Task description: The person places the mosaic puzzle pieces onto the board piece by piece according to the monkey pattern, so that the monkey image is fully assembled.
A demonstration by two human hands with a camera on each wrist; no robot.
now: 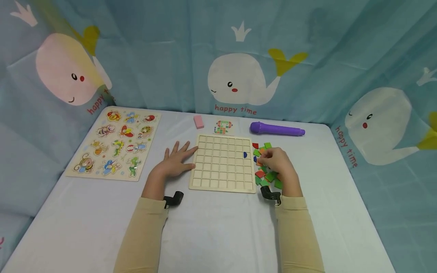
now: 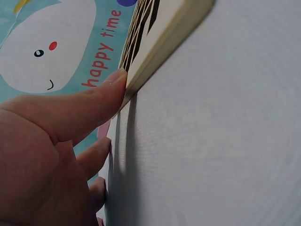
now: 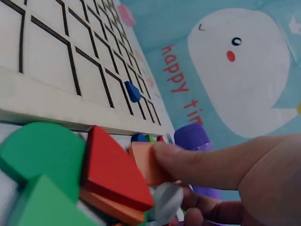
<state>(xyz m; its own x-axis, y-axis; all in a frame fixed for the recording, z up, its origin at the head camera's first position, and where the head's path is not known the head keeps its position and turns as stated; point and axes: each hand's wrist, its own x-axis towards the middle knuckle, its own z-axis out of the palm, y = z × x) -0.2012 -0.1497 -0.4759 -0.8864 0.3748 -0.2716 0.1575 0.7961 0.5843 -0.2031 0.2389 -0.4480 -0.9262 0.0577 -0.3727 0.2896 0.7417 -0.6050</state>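
My left hand (image 1: 174, 163) lies with spread fingers at the left side of the wooden grid board (image 1: 222, 190). In the left wrist view its thumb (image 2: 101, 92) touches the board's edge. One blue half-round piece (image 1: 245, 155) sits in a cell near the board's right side. My right hand (image 1: 277, 161) is over the loose pieces right of the board, thumb and fingers pinching an orange square piece (image 3: 146, 165). A pale piece (image 3: 168, 203) is close under the fingers. Red (image 3: 115, 172) and green (image 3: 44, 157) pieces lie nearer the wrist camera.
A picture card (image 1: 223, 127) and a pink block (image 1: 198, 122) are behind the board. A purple microphone-shaped thing (image 1: 278, 129) lies at the back right. To the left is an insect puzzle board (image 1: 116, 146). A whale-print curtain (image 1: 164, 76) surrounds the white table (image 1: 211, 235).
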